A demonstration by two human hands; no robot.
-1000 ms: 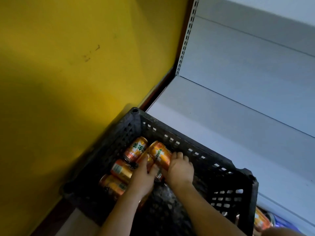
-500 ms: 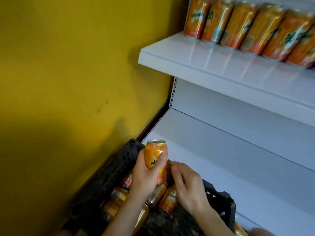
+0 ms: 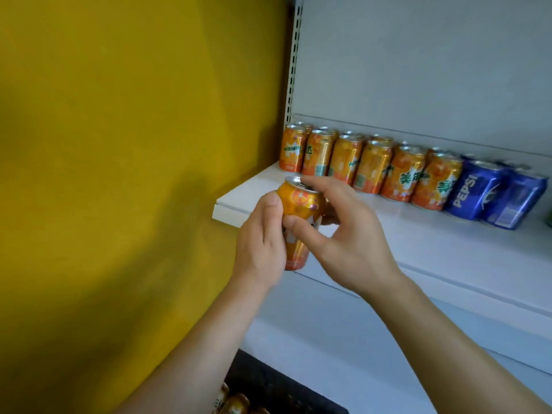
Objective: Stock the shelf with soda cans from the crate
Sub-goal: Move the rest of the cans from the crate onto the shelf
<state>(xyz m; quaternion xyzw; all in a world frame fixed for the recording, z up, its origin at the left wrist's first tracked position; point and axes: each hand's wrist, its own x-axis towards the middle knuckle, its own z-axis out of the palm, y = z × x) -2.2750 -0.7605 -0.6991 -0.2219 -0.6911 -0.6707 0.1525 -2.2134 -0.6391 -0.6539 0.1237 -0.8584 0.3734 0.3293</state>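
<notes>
Both forearms extend up from the lower edge of the view and converge at centre. The left hand wraps the orange can from the left, thumb on its front. The right hand pinches the same can, thumb on the body, index finger on the rim.

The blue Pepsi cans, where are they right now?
In the head view, the blue Pepsi cans stand on the white shelf at the right end of the row, directly right of the orange cans.
</notes>
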